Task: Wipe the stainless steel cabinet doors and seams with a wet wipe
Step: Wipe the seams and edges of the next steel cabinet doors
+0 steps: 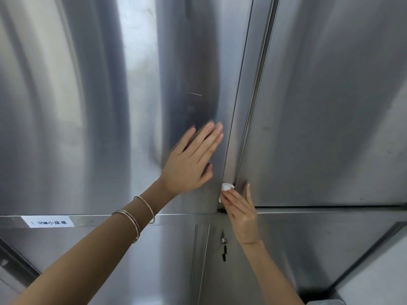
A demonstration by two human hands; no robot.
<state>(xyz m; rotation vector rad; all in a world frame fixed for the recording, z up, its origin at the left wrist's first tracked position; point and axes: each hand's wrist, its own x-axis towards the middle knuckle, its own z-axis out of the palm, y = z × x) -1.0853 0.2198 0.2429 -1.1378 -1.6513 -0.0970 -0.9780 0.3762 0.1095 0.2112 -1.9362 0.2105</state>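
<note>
Brushed stainless steel fills the view: a tall cabinet seen from close up, its left upper door [88, 95] and right upper door [330, 106] meeting at a narrow vertical seam [255, 89]. Below them runs a horizontal steel ledge [92, 219] bearing a white label [51, 221] with printed characters. Under the ledge are lower doors [165, 265], with a small lock [224, 240] from which something dark hangs.

The person's left hand [189, 164] lies flat against the left upper door just beside the seam, fingers straight and together, its grip released. Thin metal bangles [137, 219] circle that wrist.

The right hand [242, 214] reaches up from below, its grip closed on a small wadded white wet wipe [226, 187], pinched at the fingertips. The wipe is pressed against the bottom of the vertical seam, just above the ledge, close beneath the left hand's palm.
</note>
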